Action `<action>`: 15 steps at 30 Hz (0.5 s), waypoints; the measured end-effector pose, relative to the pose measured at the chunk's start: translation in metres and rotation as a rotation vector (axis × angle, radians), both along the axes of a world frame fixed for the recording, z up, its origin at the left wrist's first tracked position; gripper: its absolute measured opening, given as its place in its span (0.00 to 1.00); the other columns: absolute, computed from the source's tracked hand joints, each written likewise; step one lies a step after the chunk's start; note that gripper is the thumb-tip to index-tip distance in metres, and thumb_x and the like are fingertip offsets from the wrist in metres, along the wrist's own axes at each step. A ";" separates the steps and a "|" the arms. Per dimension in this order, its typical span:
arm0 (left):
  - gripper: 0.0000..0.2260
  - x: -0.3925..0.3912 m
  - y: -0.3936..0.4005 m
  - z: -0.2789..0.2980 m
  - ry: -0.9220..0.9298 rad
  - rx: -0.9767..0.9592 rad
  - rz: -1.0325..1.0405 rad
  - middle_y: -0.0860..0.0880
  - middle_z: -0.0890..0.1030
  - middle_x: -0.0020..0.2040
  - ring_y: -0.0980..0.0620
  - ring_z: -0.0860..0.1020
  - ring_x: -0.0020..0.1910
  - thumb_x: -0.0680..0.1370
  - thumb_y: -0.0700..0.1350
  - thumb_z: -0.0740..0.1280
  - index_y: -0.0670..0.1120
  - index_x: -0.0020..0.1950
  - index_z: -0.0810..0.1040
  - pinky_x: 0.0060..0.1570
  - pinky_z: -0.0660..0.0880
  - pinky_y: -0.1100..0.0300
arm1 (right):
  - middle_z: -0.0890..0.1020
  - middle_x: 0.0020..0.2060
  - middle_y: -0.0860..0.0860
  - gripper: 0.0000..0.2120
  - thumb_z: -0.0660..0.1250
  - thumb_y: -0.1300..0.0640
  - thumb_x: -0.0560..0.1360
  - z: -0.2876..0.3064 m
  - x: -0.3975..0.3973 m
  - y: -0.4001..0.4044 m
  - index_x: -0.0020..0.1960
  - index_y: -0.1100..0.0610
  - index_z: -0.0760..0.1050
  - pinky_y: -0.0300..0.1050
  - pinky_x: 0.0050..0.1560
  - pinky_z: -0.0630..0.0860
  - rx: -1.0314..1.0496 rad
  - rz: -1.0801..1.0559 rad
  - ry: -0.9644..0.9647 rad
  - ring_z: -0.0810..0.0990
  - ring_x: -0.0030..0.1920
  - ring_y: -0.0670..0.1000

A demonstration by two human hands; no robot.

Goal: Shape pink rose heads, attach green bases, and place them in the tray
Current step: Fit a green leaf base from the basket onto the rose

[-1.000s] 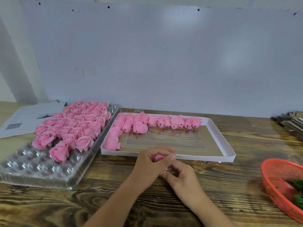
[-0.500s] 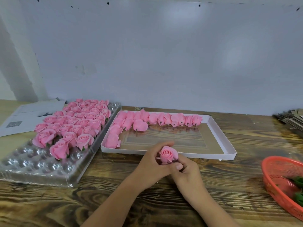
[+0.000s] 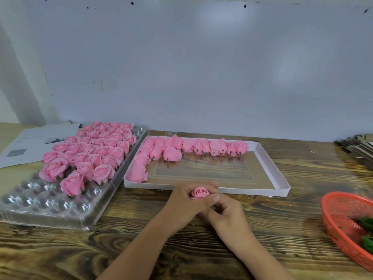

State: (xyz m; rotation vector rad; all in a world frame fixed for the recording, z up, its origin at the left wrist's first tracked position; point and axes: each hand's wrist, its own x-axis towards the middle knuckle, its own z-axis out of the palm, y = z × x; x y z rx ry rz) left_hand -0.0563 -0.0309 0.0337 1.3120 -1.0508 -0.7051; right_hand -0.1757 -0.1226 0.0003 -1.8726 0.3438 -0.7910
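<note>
Left hand (image 3: 186, 201) cups the small pink rose head (image 3: 199, 193), fingers curled round it; right hand (image 3: 226, 215) pinches underneath, over the wooden table (image 3: 201, 249).

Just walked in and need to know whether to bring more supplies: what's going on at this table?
A person is working a single pink rose head in front of them, the left hand curled around it and the right hand at its underside. The clear plastic tray on the left is filled with shaped roses except its near rows. The white box behind the hands holds roses lying on their sides along its far and left edges. Green bases sit in the red basket at right.
</note>
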 end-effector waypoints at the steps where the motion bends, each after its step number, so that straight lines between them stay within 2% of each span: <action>1: 0.09 0.000 0.000 0.000 -0.004 0.015 -0.004 0.53 0.86 0.57 0.55 0.82 0.59 0.75 0.40 0.75 0.50 0.53 0.87 0.55 0.77 0.66 | 0.87 0.48 0.45 0.11 0.71 0.63 0.76 0.000 0.000 0.000 0.56 0.51 0.83 0.43 0.52 0.80 0.004 -0.003 -0.005 0.84 0.51 0.48; 5: 0.23 0.002 -0.002 -0.003 -0.034 0.068 -0.044 0.58 0.82 0.62 0.58 0.79 0.63 0.71 0.49 0.78 0.58 0.65 0.80 0.56 0.76 0.68 | 0.87 0.48 0.45 0.13 0.68 0.65 0.78 0.000 -0.001 -0.002 0.56 0.51 0.84 0.42 0.52 0.80 0.024 -0.016 -0.019 0.84 0.50 0.48; 7: 0.27 0.003 -0.003 -0.004 -0.006 0.030 -0.037 0.61 0.80 0.64 0.59 0.78 0.64 0.69 0.56 0.79 0.62 0.67 0.78 0.58 0.76 0.67 | 0.87 0.48 0.46 0.12 0.69 0.63 0.78 0.000 -0.001 -0.003 0.57 0.50 0.83 0.42 0.52 0.79 0.057 -0.020 -0.035 0.85 0.51 0.47; 10: 0.20 0.003 -0.001 0.002 0.100 -0.075 0.028 0.59 0.82 0.63 0.57 0.79 0.63 0.70 0.66 0.74 0.63 0.59 0.83 0.56 0.77 0.64 | 0.87 0.47 0.51 0.13 0.72 0.64 0.76 -0.001 0.002 -0.001 0.57 0.50 0.84 0.50 0.53 0.80 0.128 0.016 -0.037 0.85 0.49 0.53; 13: 0.13 0.004 0.002 0.003 0.130 -0.111 0.019 0.55 0.83 0.63 0.54 0.80 0.62 0.74 0.61 0.72 0.55 0.50 0.88 0.53 0.78 0.63 | 0.87 0.45 0.53 0.10 0.72 0.64 0.76 -0.001 0.003 0.000 0.52 0.52 0.84 0.52 0.51 0.79 0.108 0.054 -0.017 0.84 0.47 0.56; 15: 0.11 0.004 0.001 0.001 0.114 -0.092 0.000 0.53 0.83 0.62 0.52 0.81 0.61 0.75 0.58 0.72 0.52 0.48 0.88 0.51 0.79 0.62 | 0.86 0.43 0.55 0.08 0.72 0.64 0.76 -0.001 0.002 0.000 0.51 0.54 0.84 0.51 0.48 0.78 0.110 0.060 -0.014 0.83 0.44 0.56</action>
